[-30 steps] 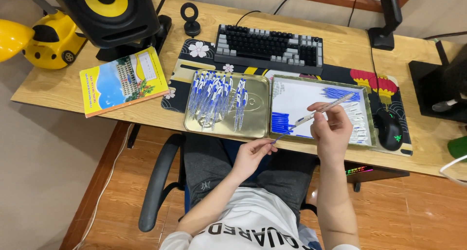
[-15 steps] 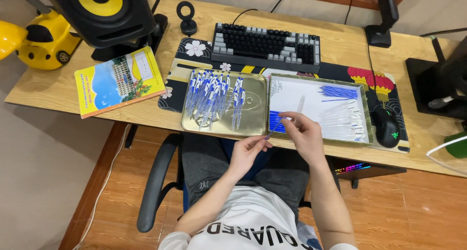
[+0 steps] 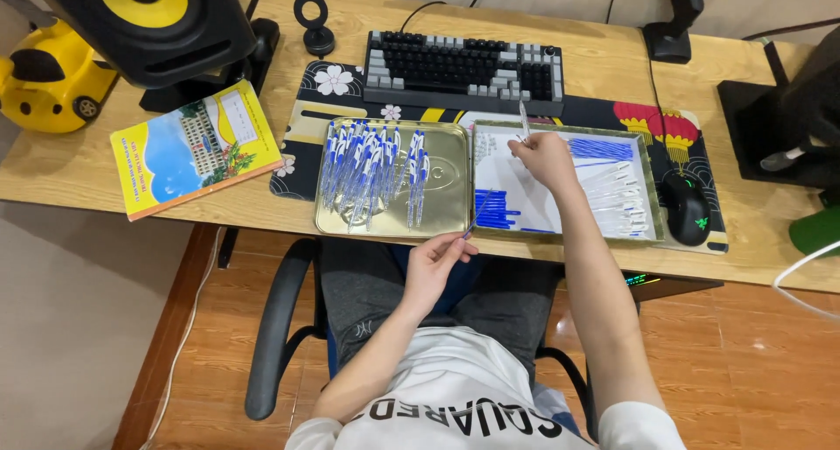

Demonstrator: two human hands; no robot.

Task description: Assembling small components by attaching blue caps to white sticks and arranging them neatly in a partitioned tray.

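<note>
left hand (image 3: 435, 259): pinching a thin blue pen refill (image 3: 475, 221)
right hand (image 3: 542, 155): gripping a clear plastic pen barrel (image 3: 524, 120) over the white parts tray (image 3: 648, 172)
step: looks like pen assembly, refill probably goes into barrel

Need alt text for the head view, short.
Seen from above, a seated person's right hand holds a clear pen barrel over a white-lined tray of pen parts, while the left hand pinches a thin blue refill near the desk edge. A gold metal tray of blue-and-white pens sits beside it.
</note>
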